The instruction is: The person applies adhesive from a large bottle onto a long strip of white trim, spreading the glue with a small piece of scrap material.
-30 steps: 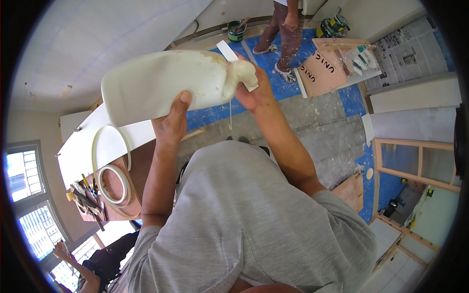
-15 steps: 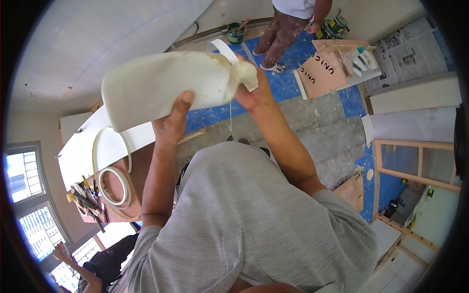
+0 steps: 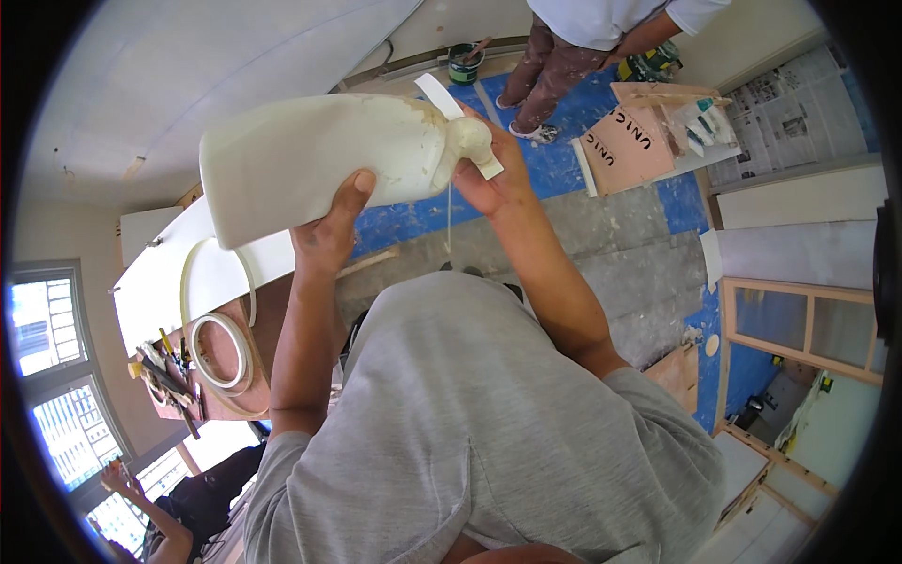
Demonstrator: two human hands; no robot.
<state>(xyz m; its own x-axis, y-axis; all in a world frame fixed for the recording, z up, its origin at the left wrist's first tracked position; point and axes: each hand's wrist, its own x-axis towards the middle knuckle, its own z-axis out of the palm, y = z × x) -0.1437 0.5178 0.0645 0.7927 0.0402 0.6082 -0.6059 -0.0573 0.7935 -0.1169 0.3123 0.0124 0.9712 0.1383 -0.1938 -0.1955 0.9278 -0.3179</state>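
A large white plastic bottle (image 3: 310, 155) lies tipped on its side in the air before me, its crusted neck pointing right. My left hand (image 3: 329, 226) is closed round its lower side, thumb up along the front. My right hand (image 3: 490, 179) is beside the bottle's mouth, closed on a white strip (image 3: 436, 96) that passes behind the neck. Its fingers are partly hidden by the mouth. Pale, thick glue-like stuff (image 3: 468, 141) coats the mouth, and a thin thread of it hangs down toward the floor.
A person in paint-spotted trousers (image 3: 554, 66) stands ahead, near a green bucket (image 3: 465, 64). Pink boards (image 3: 625, 141) lie right on blue sheeting. At left, a bench (image 3: 258, 362) carries coiled white edging (image 3: 221, 350) and tools (image 3: 169, 376). Another person's arm (image 3: 150, 508) shows lower left.
The bottle and both hands stay nearly in place; the view has shifted slightly. The strip's raised end looks straighter. The person ahead has turned and moved an arm.
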